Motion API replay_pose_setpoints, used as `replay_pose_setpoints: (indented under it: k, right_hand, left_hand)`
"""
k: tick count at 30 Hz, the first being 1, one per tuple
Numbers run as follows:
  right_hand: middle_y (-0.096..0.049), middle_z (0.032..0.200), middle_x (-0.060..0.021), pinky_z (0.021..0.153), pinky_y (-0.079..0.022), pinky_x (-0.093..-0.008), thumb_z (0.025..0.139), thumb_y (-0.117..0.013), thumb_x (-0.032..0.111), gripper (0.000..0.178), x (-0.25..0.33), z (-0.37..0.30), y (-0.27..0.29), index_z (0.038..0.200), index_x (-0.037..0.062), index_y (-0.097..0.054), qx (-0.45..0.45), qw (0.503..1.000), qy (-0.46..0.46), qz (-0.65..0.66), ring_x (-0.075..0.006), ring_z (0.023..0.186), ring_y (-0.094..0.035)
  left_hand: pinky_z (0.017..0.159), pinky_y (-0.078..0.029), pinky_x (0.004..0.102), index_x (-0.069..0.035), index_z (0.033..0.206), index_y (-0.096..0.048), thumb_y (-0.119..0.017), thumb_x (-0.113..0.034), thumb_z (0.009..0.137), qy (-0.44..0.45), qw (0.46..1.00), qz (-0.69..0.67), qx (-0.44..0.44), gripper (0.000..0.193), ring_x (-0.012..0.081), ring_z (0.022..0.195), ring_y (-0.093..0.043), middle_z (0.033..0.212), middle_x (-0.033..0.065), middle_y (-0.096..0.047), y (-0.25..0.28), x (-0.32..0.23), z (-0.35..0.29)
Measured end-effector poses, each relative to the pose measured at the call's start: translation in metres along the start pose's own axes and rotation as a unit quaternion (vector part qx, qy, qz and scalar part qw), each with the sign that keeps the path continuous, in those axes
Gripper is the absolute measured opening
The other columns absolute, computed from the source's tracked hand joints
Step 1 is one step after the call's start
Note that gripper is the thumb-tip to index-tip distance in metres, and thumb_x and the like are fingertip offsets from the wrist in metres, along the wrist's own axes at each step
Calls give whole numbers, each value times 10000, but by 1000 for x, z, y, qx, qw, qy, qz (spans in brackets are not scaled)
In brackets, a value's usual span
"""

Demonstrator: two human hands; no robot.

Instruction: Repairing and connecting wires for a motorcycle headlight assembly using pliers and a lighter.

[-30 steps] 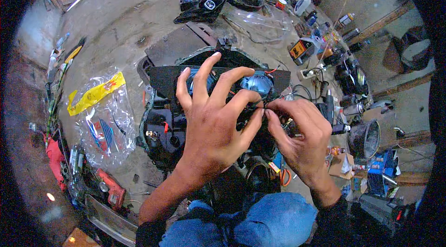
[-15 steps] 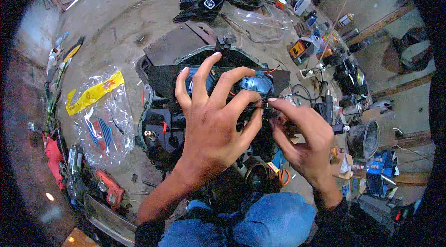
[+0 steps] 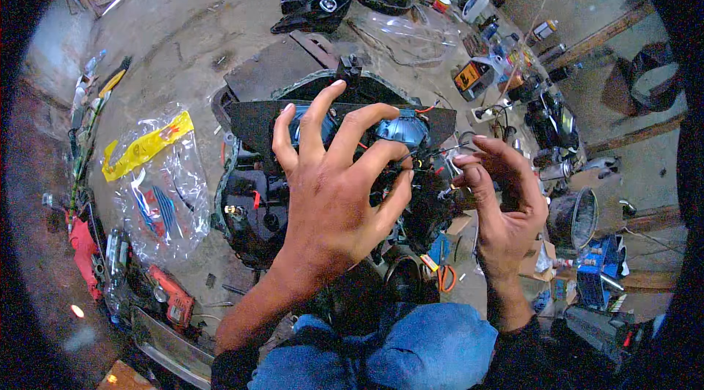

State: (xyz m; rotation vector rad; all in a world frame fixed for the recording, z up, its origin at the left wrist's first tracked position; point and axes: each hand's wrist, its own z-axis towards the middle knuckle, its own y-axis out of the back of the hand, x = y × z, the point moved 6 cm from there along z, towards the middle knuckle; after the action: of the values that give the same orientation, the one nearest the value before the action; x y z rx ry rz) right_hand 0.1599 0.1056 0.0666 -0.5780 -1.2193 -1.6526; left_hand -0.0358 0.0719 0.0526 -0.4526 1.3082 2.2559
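Observation:
A dark motorcycle headlight housing [image 3: 246, 232] sits in front of my knees. Across it lies a black lamp panel [image 3: 257, 126] with blue reflector bowls; one reflector [image 3: 402, 132] shows past my fingers. My left hand [image 3: 337, 192] spreads over the panel and grips it, fingertips along the reflectors, thumb and index close together at its right side. Just right of the housing is my right hand [image 3: 506, 199], its thumb and fingers curled into a pinch. A thin dark wire [image 3: 446, 149] runs towards these fingertips; what they hold is too small to make out.
A clear plastic bag [image 3: 187, 199] lies on the left, with a red power tool [image 3: 174, 295] below it. Orange-handled scissors [image 3: 446, 280] are near my right knee. Bottles and an orange-black container [image 3: 469, 78] line the right wall. Another headlight unit [image 3: 319, 5] lies farther off.
My right hand has moved right, away from my left fingertips and the panel's edge, and its fingers have curled more. My left hand stays over the panel.

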Motion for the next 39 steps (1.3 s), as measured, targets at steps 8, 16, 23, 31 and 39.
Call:
replay_pose_setpoints:
  k: [8, 16, 23, 31, 39]
  right_hand:
    - [-806, 1176, -152, 1086, -487, -336, 1034, -706, 51, 379, -14, -18, -19, 1390, -10, -590, -4, 998, -16, 62, -168, 1142, -733]
    - [-818, 1152, -120, 1074, -494, -336, 1026, -717, 57, 446, -18, -24, -26, 1441, -4, -563, -21, 997, -4, 72, -148, 1102, -718]
    - [-812, 1162, -142, 1058, -515, -339, 1014, -714, 20, 469, -12, -24, -28, 1452, -16, -548, -2, 998, -2, 67, -155, 1112, -711]
    - [-805, 1165, -158, 1043, -532, -346, 1011, -705, 2, 472, -14, -22, -27, 1454, -24, -544, -12, 998, 4, 62, -180, 1117, -726]
    - [-810, 1154, -147, 1051, -524, -341, 1007, -705, -4, 474, -15, -23, -26, 1454, -18, -549, -10, 998, 6, 56, -176, 1126, -726]
  left_hand:
    - [1229, -170, 641, -198, 940, -766, -842, -228, 783, 3, 1000, 2, -4, 177, 378, 1508, -410, 1389, 6, -665, 0, -1, 0]
    - [1233, -163, 636, -196, 937, -771, -841, -233, 790, 10, 1000, 5, -2, 167, 371, 1512, -402, 1403, 0, -661, -3, 1, -2]
    - [1239, -157, 637, -187, 947, -774, -831, -234, 803, 9, 1000, -1, -4, 163, 369, 1520, -385, 1410, 3, -657, -3, 1, -1]
    - [1244, -144, 639, -186, 942, -772, -833, -224, 802, 11, 1000, -4, 1, 157, 372, 1522, -381, 1413, 7, -655, -3, 1, 0]
    - [1242, -144, 643, -186, 937, -772, -840, -222, 797, 11, 1000, -7, 4, 159, 375, 1520, -383, 1412, 5, -655, -3, 1, 0]
